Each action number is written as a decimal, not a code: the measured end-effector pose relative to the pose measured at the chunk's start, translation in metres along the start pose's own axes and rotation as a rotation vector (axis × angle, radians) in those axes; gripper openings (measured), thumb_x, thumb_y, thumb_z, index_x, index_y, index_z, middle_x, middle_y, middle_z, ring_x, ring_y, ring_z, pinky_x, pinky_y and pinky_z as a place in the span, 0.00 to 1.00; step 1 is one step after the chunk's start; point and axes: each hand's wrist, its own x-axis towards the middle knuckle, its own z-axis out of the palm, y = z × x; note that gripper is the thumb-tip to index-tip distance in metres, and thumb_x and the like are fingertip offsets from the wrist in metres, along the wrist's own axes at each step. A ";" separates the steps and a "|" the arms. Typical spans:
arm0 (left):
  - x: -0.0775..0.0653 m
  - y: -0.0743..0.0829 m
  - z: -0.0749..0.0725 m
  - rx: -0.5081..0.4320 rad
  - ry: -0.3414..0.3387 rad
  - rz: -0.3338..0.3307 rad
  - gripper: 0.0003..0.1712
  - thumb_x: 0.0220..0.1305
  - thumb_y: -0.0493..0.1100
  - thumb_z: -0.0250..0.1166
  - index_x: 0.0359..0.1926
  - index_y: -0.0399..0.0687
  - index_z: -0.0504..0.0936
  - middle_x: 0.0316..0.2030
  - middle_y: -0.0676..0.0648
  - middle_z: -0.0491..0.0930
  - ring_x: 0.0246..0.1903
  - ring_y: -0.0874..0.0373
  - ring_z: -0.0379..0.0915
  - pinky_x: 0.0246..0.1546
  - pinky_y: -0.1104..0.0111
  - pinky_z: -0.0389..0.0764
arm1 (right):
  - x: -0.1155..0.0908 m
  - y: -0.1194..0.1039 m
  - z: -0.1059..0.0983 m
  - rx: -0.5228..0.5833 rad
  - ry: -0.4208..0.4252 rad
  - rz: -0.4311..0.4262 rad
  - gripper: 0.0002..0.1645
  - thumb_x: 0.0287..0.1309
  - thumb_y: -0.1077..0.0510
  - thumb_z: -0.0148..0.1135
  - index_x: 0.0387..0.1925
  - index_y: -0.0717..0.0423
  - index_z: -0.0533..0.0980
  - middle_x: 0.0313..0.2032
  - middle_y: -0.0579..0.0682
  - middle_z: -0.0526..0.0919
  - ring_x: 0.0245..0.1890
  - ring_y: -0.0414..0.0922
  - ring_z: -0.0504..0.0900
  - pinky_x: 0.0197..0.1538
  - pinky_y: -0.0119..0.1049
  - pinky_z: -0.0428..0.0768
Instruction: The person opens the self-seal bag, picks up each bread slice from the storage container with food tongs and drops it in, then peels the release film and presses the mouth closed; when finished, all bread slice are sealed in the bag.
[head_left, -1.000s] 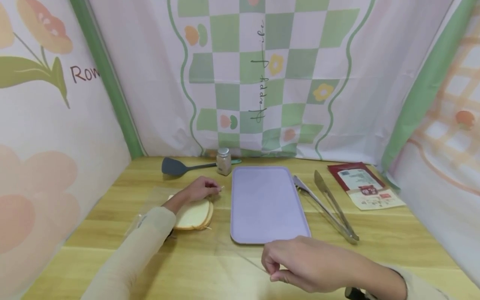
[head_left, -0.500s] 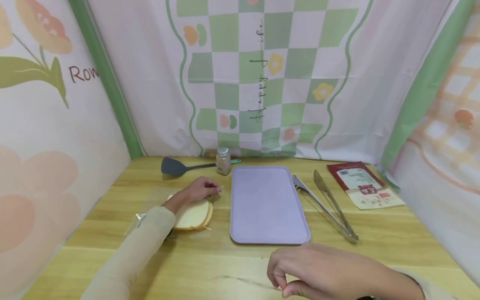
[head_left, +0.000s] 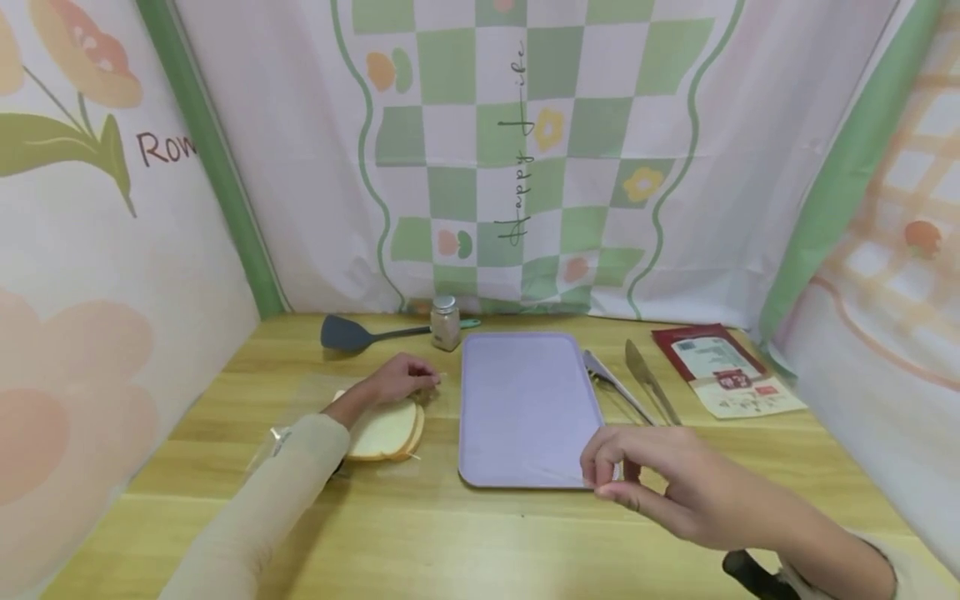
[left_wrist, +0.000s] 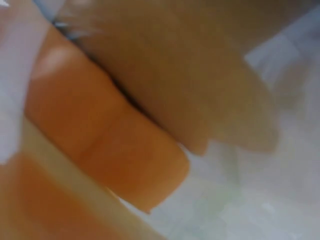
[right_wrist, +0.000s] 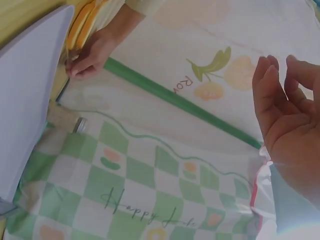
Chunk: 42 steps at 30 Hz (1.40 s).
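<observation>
Here the left grip [head_left: 401, 379] pinches clear wrapping [head_left: 279, 436]; the right grip [head_left: 678, 487] gapes only narrowly.

Your tray [head_left: 517, 408] looks smooth, matt plastic; left of it, your bag [head_left: 279, 437] is glossy film; right, metal tongs [head_left: 651, 382]; beneath, wood-grain surface [head_left: 420, 533].

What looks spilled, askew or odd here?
Nothing looks spilled or damaged. The red-and-cream pouch lies askew beside the tongs, out of line with the lilac tray. A tiny dark speck shows on the tabletop.
</observation>
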 end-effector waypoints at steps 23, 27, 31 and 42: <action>0.001 0.003 -0.001 0.030 -0.003 -0.011 0.11 0.69 0.39 0.62 0.43 0.35 0.85 0.35 0.47 0.86 0.33 0.61 0.76 0.35 0.71 0.79 | -0.071 0.027 -0.032 -0.221 0.418 0.902 0.01 0.59 0.65 0.69 0.32 0.58 0.82 0.26 0.45 0.83 0.19 0.38 0.81 0.23 0.28 0.79; 0.000 0.005 -0.001 0.042 -0.008 -0.006 0.11 0.70 0.39 0.62 0.43 0.35 0.85 0.35 0.46 0.86 0.34 0.61 0.77 0.36 0.70 0.79 | -0.090 0.027 -0.040 -0.287 0.445 0.941 0.02 0.59 0.65 0.69 0.32 0.61 0.82 0.30 0.38 0.84 0.23 0.35 0.83 0.26 0.26 0.81; 0.001 0.005 -0.001 0.083 -0.009 0.022 0.11 0.70 0.40 0.62 0.43 0.36 0.86 0.35 0.47 0.86 0.34 0.62 0.76 0.37 0.71 0.79 | -0.106 0.023 -0.044 -0.365 0.455 0.974 0.02 0.58 0.65 0.70 0.31 0.58 0.82 0.31 0.32 0.83 0.24 0.33 0.84 0.26 0.25 0.80; 0.000 0.004 -0.003 0.121 -0.048 0.055 0.13 0.72 0.43 0.60 0.46 0.37 0.84 0.36 0.47 0.85 0.37 0.59 0.78 0.41 0.67 0.80 | -0.140 0.027 -0.026 -0.393 0.285 1.062 0.04 0.55 0.63 0.72 0.31 0.57 0.82 0.27 0.39 0.85 0.24 0.31 0.81 0.23 0.29 0.80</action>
